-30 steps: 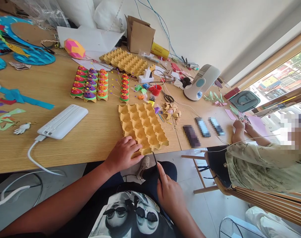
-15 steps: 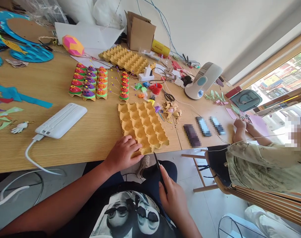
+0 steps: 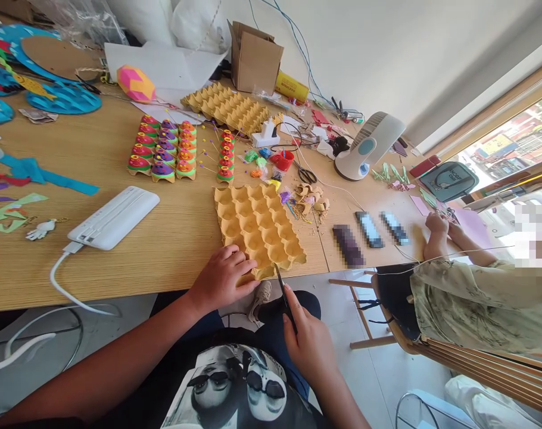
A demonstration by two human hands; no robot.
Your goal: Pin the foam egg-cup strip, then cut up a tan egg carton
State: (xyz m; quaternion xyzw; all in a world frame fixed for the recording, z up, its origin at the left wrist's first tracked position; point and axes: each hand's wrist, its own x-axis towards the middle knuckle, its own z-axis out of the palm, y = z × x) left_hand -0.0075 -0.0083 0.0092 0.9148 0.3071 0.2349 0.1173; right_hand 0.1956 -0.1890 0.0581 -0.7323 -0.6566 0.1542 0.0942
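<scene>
A yellow egg tray (image 3: 257, 223) lies at the near edge of the wooden table (image 3: 164, 250). My left hand (image 3: 221, 275) rests on its near left corner with the fingers bent over the edge, holding it down. My right hand (image 3: 309, 348) is below the table edge, closed on a pair of black scissors (image 3: 283, 295). The scissor blades point up at the tray's near edge and reach it.
Painted egg-cup pieces (image 3: 164, 149) stand in rows further back, near a second egg tray (image 3: 229, 107), a cardboard box (image 3: 253, 59) and a small fan (image 3: 364, 146). A white power bank (image 3: 114, 217) with cable lies left. Another person (image 3: 476, 292) sits at the right on a chair.
My right hand has lifted the scissors slightly, bringing the blade tips from just below the tray's near edge up against it. My left hand has stayed on the tray.
</scene>
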